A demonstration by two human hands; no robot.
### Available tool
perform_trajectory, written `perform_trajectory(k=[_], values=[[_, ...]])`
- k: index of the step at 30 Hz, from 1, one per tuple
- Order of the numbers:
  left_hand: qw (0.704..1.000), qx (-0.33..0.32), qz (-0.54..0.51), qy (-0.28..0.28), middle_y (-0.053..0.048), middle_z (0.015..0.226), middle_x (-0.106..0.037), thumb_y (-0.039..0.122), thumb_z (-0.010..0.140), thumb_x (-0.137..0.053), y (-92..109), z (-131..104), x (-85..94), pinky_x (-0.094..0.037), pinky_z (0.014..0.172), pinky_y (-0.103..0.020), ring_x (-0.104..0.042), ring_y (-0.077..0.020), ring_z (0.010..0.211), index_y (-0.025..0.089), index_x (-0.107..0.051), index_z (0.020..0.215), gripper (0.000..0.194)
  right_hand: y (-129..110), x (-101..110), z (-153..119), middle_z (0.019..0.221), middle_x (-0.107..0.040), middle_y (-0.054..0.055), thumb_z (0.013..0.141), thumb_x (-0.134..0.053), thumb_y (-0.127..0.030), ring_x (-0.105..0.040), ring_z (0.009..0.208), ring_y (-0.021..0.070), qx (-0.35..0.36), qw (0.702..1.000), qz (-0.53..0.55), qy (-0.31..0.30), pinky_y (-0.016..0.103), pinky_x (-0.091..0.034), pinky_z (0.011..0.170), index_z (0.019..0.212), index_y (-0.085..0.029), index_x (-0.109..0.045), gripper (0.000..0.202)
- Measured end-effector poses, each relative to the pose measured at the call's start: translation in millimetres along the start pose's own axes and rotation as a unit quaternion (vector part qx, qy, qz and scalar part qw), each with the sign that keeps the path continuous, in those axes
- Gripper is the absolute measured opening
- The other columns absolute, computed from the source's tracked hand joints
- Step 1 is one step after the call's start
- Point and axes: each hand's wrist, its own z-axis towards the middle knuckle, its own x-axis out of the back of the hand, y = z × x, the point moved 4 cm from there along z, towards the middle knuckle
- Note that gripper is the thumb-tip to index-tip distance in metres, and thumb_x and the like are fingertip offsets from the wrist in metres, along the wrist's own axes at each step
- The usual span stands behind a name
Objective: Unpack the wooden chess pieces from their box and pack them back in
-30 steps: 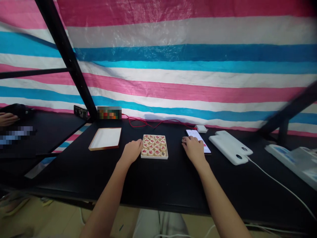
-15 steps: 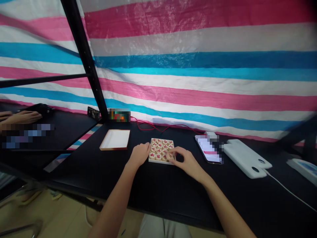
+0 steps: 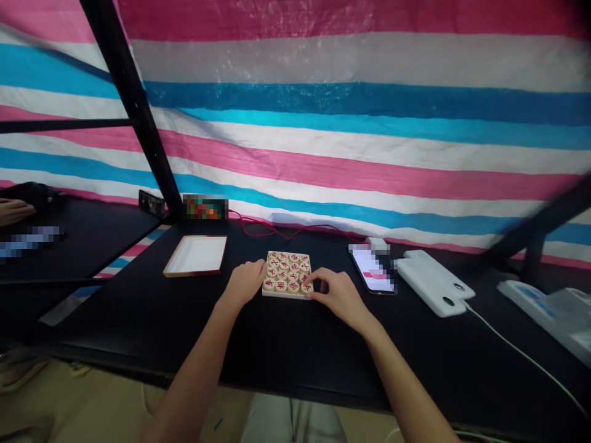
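while two bare hands reach over the black table [image 3: 286, 344], a shallow white box [image 3: 287, 296] sits right between them, flat on the top, with round, pale pieces [image 3: 282, 266] in four rows of four, red marks on them. the left hand [image 3: 247, 282] is at the box's left side, and the right hand [image 3: 340, 296] is at its near right corner, so the box lies between the two grips. the right hand has its thumb and pointing finger bent toward each other, with a little ring of space behind the tips, and the tips are closed on the corner piece [image 3: 305, 288], which is down in the box with the others. the left hand is curled up, knuckles on top, and it touches the left wall of the box; from where i stand i can't tell if it pinches the wall or only leans on it. over to the left, apart from the hands, a shallow tray [image 3: 196, 254] with a brown rim shows its white inside. just past the right hand lies a phone [image 3: 376, 274] with its screen lit, and beyond that some flat white things [image 3: 434, 280]. a striped sheet [image 3: 323, 166] hangs behind it all.
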Motion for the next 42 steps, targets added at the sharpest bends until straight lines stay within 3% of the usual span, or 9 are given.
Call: perform_trajectory(k=[9,12,16,19,23,28,34,37,42], values=[[0.999,0.037,-0.011,-0.008,-0.007,0.079,-0.061,0.037,0.088,-0.018,1.4,-0.9,7.4,-0.039,0.065,-0.027,-0.058,-0.0182,0.074,0.018,-0.051,0.09,0.038,-3.1,2.5,-0.9,0.085,-0.061,-0.003,0.077,-0.054,-0.034,-0.053,0.075,0.0124,0.006,1.0,-0.026,0.013,0.026,-0.027,0.063,0.079,-0.028,-0.065,0.013],[0.99,0.116,-0.006,0.077,-0.009,0.085,-0.059,0.033,0.087,-0.019,-8.9,-5.9,20.4,-0.038,0.07,-0.029,-0.056,-0.0186,0.079,0.017,-0.049,0.097,0.035,-6.3,5.0,-1.9,0.082,-0.062,-0.003,0.081,-0.047,-0.034,-0.053,0.071,0.0118,0.016,1.0,-0.013,0.018,0.026,-0.027,0.064,0.081,-0.028,-0.065,0.019],[0.938,0.242,0.058,0.241,-0.019,0.111,-0.047,0.03,0.083,-0.031,-32.8,-21.6,32.4,-0.029,0.086,-0.042,-0.043,-0.0289,0.103,0.009,-0.041,0.113,0.038,-3.6,8.7,-0.8,0.079,-0.063,-0.002,0.082,-0.044,-0.038,-0.053,0.071,0.0125,0.01,0.999,0.005,0.051,0.026,-0.029,0.063,0.084,-0.026,-0.065,0.024],[0.928,0.281,0.086,0.23,-0.02,0.107,-0.047,0.027,0.081,-0.034,-46.6,-27.8,24.5,-0.023,0.089,-0.047,-0.041,-0.0308,0.102,0.006,-0.046,0.105,0.034,2.1,10.8,0.7,0.077,-0.063,-0.002,0.082,-0.044,-0.038,-0.052,0.065,0.012,0.009,0.997,0.028,0.072,0.025,-0.031,0.062,0.086,-0.025,-0.064,0.024],[0.943,0.255,0.068,0.203,-0.017,0.094,-0.053,0.02,0.083,-0.028,-47.8,-28.3,19.4,-0.027,0.085,-0.043,-0.044,-0.0283,0.095,0.009,-0.05,0.096,0.028,6.5,11.9,0.8,0.078,-0.063,-0.002,0.082,-0.044,-0.035,-0.051,0.063,0.0114,0.018,0.994,0.064,0.086,0.025,-0.033,0.062,0.085,-0.024,-0.064,0.022],[0.933,0.221,-0.078,0.274,-0.014,0.095,-0.054,0.027,0.086,-0.024,-35.7,-25.5,32.8,-0.036,0.079,-0.036,-0.049,-0.024,0.091,0.013,-0.045,0.102,0.031,7.0,12.1,0.5,0.076,-0.062,-0.002,0.081,-0.047,-0.032,-0.052,0.066,0.0117,0.016,0.991,0.068,0.11,0.025,-0.035,0.066,0.082,-0.024,-0.063,0.018],[0.803,0.262,-0.345,0.409,-0.011,0.105,-0.054,0.039,0.087,-0.022,-39.1,-34.1,35.3,-0.044,0.077,-0.03,-0.054,-0.0177,0.093,0.018,-0.034,0.111,0.034,5.5,9.6,2.6,0.083,-0.06,0.0,0.08,-0.047,-0.026,-0.053,0.074,0.0128,0.03,0.987,0.1,0.126,0.027,-0.036,0.071,0.084,-0.024,-0.063,0.016],[0.705,0.248,-0.502,0.435,-0.011,0.114,-0.05,0.041,0.086,-0.023,-48.2,-31.7,28.8,-0.048,0.076,-0.028,-0.055,-0.015,0.096,0.018,-0.035,0.11,0.035,3.4,7.2,2.8,0.085,-0.059,0.0,0.079,-0.048,-0.024,-0.053,0.075,0.0129,0.049,0.98,0.149,0.118,0.028,-0.038,0.073,0.086,-0.023,-0.062,0.016],[0.551,0.175,-0.782,0.231,-0.011,0.106,-0.057,0.03,0.086,-0.033,-45.4,-7.1,11.7,-0.05,0.078,-0.026,-0.057,-0.0147,0.094,0.012,-0.049,0.096,0.026,4.0,1.5,2.6,0.108,-0.053,0.003,0.08,-0.047,-0.03,-0.047,0.1,0.0161,0.053,0.972,0.188,0.131,0.031,-0.039,0.084,0.107,-0.027,-0.052,0.028]])
